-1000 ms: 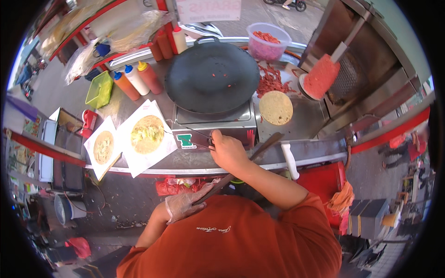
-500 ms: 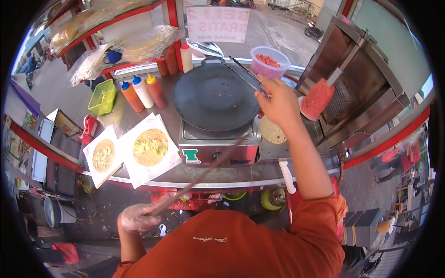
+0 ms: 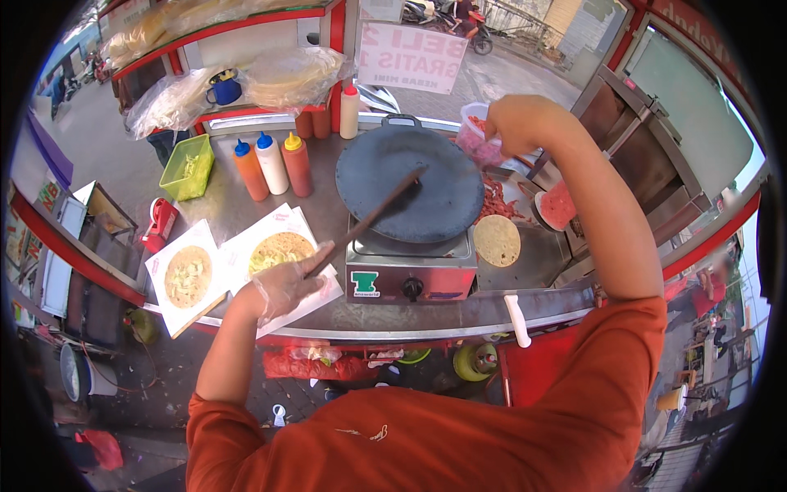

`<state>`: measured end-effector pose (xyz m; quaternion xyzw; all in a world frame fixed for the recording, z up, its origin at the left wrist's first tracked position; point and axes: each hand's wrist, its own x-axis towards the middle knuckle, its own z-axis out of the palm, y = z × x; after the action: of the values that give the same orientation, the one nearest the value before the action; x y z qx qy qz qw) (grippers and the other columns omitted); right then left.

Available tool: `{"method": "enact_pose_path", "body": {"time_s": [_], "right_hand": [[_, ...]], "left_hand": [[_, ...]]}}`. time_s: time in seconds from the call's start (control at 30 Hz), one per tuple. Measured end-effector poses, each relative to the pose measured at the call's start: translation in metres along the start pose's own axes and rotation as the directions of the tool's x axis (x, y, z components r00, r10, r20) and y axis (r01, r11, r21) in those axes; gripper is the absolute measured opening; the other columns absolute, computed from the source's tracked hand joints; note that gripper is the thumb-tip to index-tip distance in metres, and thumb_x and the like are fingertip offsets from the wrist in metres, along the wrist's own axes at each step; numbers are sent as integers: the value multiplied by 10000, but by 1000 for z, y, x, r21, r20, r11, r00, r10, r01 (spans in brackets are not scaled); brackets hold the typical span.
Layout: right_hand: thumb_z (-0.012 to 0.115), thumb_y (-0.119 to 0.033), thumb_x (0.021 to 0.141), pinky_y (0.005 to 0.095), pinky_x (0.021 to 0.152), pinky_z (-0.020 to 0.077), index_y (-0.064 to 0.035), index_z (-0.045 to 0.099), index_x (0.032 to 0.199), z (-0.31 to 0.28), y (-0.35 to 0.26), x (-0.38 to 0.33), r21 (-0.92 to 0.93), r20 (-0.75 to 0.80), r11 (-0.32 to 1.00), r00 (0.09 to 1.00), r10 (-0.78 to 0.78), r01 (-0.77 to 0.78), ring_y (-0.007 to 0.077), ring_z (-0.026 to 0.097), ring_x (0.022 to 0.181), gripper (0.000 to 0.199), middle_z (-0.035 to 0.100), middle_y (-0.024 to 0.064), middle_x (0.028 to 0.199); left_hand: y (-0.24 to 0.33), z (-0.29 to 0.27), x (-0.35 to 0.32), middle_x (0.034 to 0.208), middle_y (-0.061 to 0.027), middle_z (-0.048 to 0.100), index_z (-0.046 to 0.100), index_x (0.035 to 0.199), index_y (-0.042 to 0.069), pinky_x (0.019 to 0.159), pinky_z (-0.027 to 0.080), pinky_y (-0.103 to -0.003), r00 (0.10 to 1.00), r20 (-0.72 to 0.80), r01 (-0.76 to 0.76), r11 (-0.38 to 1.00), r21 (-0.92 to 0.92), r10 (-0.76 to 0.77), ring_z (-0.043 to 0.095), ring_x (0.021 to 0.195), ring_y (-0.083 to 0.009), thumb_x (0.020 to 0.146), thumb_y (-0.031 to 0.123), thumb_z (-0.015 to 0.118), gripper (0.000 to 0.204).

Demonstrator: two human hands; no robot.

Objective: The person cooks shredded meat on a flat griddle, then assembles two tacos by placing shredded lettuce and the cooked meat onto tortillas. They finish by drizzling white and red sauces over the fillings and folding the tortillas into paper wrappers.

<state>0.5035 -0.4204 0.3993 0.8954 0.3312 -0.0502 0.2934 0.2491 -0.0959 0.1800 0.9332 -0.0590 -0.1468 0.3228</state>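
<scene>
My left hand (image 3: 283,289), in a clear plastic glove, is closed round a long brown wooden stick (image 3: 373,220). Its far tip lies over the round black griddle (image 3: 385,197), low against the surface. Below that hand is a flatbread (image 3: 280,251) with shredded greens on white paper, partly covered by the hand. My right hand (image 3: 520,125) is curled beside a clear tub (image 3: 478,148) of red pieces; what its fingers hold, if anything, is hidden. Near it lie shredded red meat (image 3: 497,199) and a plain round flatbread (image 3: 498,240) on the metal tray.
A second topped flatbread (image 3: 188,277) sits on paper at the left. Behind it stand three sauce bottles (image 3: 270,164) and a green basket (image 3: 185,172). A meat cone (image 3: 557,205) is by the upright grill (image 3: 635,139). A white-handled knife (image 3: 517,320) crosses the counter's front edge.
My left hand has risen from below the counter to over the papers, bringing the stick's tip onto the griddle. My right hand has moved farther out to the tub; the tongs no longer show.
</scene>
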Motion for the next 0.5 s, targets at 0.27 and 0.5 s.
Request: {"method": "enact_pose_path", "body": {"time_s": [0.27,0.5], "right_hand": [[773,-72,766,480,798,630,-21,826,966,43,-68,37,-89,-49,994,997,55,-59,359,787,974,213,795,217,1000],[765,-159,795,512,815,605,-121,825,1038,49,-56,-18,138,-67,985,991,114,-104,387,760,955,253,788,172,1020]], "left_hand": [[-19,-15,-113,1195,-149,689,337,1680,95,886,510,-329,891,259,-304,913,-271,373,667,973,-250,1079,161,612,665],[-46,-9,-138,791,26,563,433,1656,132,501,358,-228,982,84,169,593,-787,-168,438,538,-73,965,27,613,722]]}}
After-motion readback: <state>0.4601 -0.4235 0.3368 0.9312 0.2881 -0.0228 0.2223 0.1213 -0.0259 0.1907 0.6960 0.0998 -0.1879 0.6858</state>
